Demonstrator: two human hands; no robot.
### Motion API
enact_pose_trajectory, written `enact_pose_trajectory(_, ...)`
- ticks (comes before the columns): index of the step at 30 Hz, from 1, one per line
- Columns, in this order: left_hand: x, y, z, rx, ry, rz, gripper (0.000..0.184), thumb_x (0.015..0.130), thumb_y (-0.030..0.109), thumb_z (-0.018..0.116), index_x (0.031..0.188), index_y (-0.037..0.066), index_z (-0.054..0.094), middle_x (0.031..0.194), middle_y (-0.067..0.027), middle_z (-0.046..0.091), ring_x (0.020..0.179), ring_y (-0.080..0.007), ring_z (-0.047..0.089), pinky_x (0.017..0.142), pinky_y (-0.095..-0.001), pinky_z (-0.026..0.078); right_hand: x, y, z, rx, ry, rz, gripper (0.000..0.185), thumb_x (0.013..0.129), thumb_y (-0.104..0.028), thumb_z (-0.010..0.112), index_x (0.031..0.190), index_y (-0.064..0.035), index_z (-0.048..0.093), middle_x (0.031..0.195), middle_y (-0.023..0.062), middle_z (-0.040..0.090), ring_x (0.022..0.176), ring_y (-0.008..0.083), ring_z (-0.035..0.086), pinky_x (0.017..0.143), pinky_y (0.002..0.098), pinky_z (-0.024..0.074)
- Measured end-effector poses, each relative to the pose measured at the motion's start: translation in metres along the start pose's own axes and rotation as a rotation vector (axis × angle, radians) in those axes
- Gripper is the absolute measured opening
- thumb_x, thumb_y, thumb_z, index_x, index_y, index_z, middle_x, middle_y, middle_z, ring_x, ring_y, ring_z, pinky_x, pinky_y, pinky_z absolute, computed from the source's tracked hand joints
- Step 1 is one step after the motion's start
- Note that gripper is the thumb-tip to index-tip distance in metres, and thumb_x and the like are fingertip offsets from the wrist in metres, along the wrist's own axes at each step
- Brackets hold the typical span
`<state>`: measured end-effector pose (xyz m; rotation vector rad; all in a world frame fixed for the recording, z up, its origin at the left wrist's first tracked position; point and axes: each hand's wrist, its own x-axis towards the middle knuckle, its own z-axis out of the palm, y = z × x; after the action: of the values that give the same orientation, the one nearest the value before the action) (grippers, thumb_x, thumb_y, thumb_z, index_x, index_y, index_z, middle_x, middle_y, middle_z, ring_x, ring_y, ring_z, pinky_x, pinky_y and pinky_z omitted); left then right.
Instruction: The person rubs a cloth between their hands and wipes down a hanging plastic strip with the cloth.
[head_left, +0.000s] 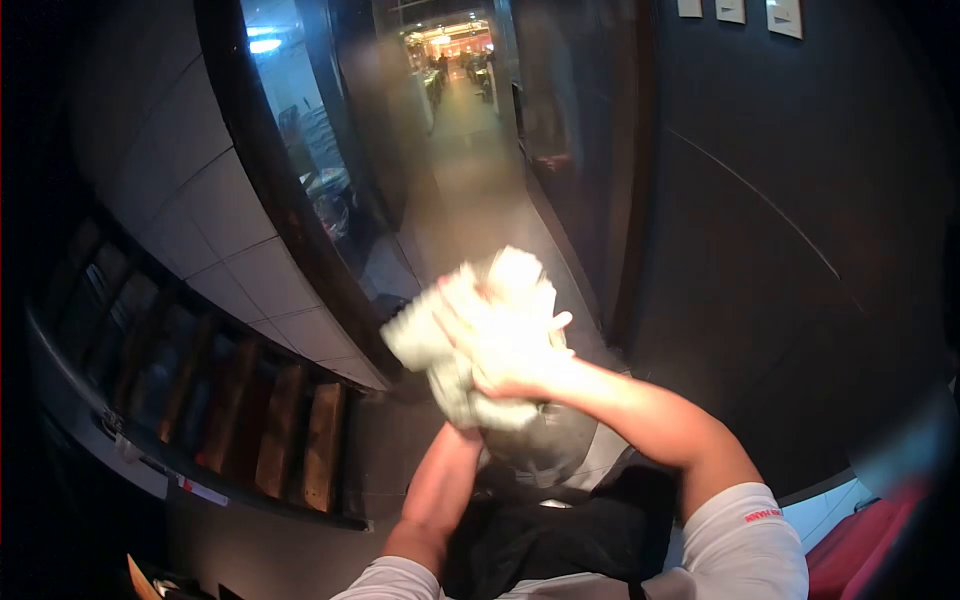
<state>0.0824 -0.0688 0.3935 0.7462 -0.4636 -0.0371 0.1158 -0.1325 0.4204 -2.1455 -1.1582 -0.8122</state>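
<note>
A pale, crumpled cloth (420, 335) is bunched up in front of me, smeared by motion and partly washed out by glare. My right hand (515, 350) lies across it with the fingers closed on the fabric and the thumb side showing at the right. From below, my left forearm (440, 485) reaches up under the cloth, which hides most of that hand as it grips from beneath. A bright white lump (515, 270) sticks up above my right hand; whether it is cloth or something else I cannot tell. Beneath both hands is a dark, rounded shape (540, 445).
On the left, wooden stair treads (280, 440) and a metal rail (75, 375) run beside a tiled wall (220, 200). Ahead, a corridor floor (465, 150) leads between glass panels to a lit room. A dark wall (780, 260) stands at the right, with red fabric (870, 540) low down.
</note>
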Motion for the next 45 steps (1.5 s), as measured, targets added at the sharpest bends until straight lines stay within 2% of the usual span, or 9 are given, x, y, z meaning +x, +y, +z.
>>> enact_pose_trajectory(2, -0.009, 0.006, -0.020, -0.435, -0.085, -0.041, 0.115, 0.075, 0.090, 0.046, 0.159, 0.015, 0.022, 0.162, -0.0172, 0.026, 0.147, -0.0400, 0.028, 0.118, -0.0615, 0.023, -0.020, -0.029, 0.066, 0.482, 0.257, 0.468, 0.068, 0.092, -0.047, 0.052, 0.149, -0.0112, 0.044, 0.156, 0.0200, 0.036, 0.140, 0.0457, 0.036, 0.113, 0.0649, 0.0248)
enact_pose_trajectory(4, -0.016, 0.001, -0.045, -0.911, 0.058, -0.026, 0.116, 0.073, 0.093, 0.044, 0.160, 0.020, 0.022, 0.166, -0.0107, 0.020, 0.148, -0.0399, 0.027, 0.118, -0.0627, 0.021, -0.018, 0.059, -0.016, 0.046, -0.435, -0.226, 0.065, 0.094, -0.035, 0.050, 0.150, -0.0047, 0.039, 0.157, 0.0262, 0.032, 0.147, 0.0440, 0.026, 0.121, 0.0544, 0.0186)
enact_pose_trajectory(6, -0.015, -0.001, -0.023, -0.965, 0.146, -0.208, 0.119, 0.069, 0.096, 0.043, 0.160, 0.023, 0.019, 0.166, -0.0092, 0.020, 0.147, -0.0405, 0.029, 0.115, -0.0671, 0.021, 0.020, 0.071, -0.037, -0.144, 0.051, -0.127, 0.069, 0.090, -0.026, 0.056, 0.148, 0.0048, 0.037, 0.154, 0.0309, 0.034, 0.143, 0.0439, 0.032, 0.121, 0.0501, 0.0202)
enact_pose_trajectory(9, -0.002, -0.020, -0.009, -0.377, -0.165, -0.152, 0.123, 0.068, 0.097, 0.043, 0.161, 0.021, 0.016, 0.165, -0.0085, 0.021, 0.146, -0.0389, 0.028, 0.114, -0.0657, 0.021, 0.067, 0.041, -0.066, 0.492, -0.274, 0.503, 0.061, 0.079, -0.029, 0.065, 0.133, -0.0018, 0.057, 0.144, 0.0262, 0.046, 0.135, 0.0451, 0.041, 0.113, 0.0522, 0.0327)
enact_pose_trajectory(17, -0.016, 0.001, -0.033, -0.227, -0.108, -0.046, 0.124, 0.070, 0.096, 0.041, 0.161, 0.017, 0.009, 0.166, -0.0074, 0.018, 0.150, -0.0330, 0.022, 0.120, -0.0533, 0.020, -0.070, 0.041, -0.003, 0.114, -0.023, -0.469, 0.065, 0.073, -0.035, 0.067, 0.134, -0.0132, 0.059, 0.140, 0.0224, 0.053, 0.129, 0.0448, 0.050, 0.110, 0.0620, 0.0334)
enact_pose_trajectory(25, -0.004, -0.014, 0.007, -0.183, 0.034, 0.031, 0.116, 0.076, 0.094, 0.037, 0.161, 0.018, 0.014, 0.164, -0.0125, 0.019, 0.146, -0.0365, 0.029, 0.117, -0.0582, 0.026, 0.015, 0.006, -0.041, 0.428, -0.281, 0.544, 0.048, 0.083, -0.017, 0.061, 0.129, -0.0010, 0.056, 0.131, 0.0263, 0.055, 0.122, 0.0413, 0.053, 0.100, 0.0535, 0.0432)
enact_pose_trajectory(29, -0.008, -0.011, -0.028, -0.327, -0.218, 0.036, 0.112, 0.077, 0.093, 0.036, 0.161, 0.025, 0.010, 0.163, -0.0265, 0.013, 0.143, -0.0520, 0.026, 0.104, -0.0737, 0.033, -0.095, -0.005, -0.009, 0.188, -0.082, -0.243, 0.066, 0.074, -0.018, 0.068, 0.138, -0.0035, 0.055, 0.147, 0.0266, 0.045, 0.139, 0.0443, 0.040, 0.114, 0.0587, 0.0276)
enact_pose_trajectory(37, -0.008, -0.036, -0.032, -0.447, -0.146, -0.007, 0.106, 0.085, 0.083, 0.042, 0.160, 0.011, 0.019, 0.161, -0.0130, 0.029, 0.148, -0.0312, 0.029, 0.122, -0.0452, 0.022, -0.042, 0.051, 0.009, 0.359, 0.370, 0.305, 0.082, 0.081, -0.014, 0.062, 0.152, 0.0043, 0.026, 0.157, 0.0327, 0.023, 0.147, 0.0483, 0.021, 0.119, 0.0561, 0.0211)
enact_pose_trajectory(45, -0.029, -0.006, -0.010, -0.251, -0.285, -0.126, 0.128, 0.069, 0.094, 0.048, 0.161, 0.014, 0.008, 0.164, -0.0276, 0.005, 0.151, -0.0437, 0.014, 0.121, -0.0587, 0.016, -0.123, 0.067, 0.007, 0.274, -0.247, -0.026, 0.069, 0.088, -0.019, 0.061, 0.152, -0.0126, 0.036, 0.157, 0.0200, 0.032, 0.146, 0.0354, 0.029, 0.118, 0.0488, 0.0260)
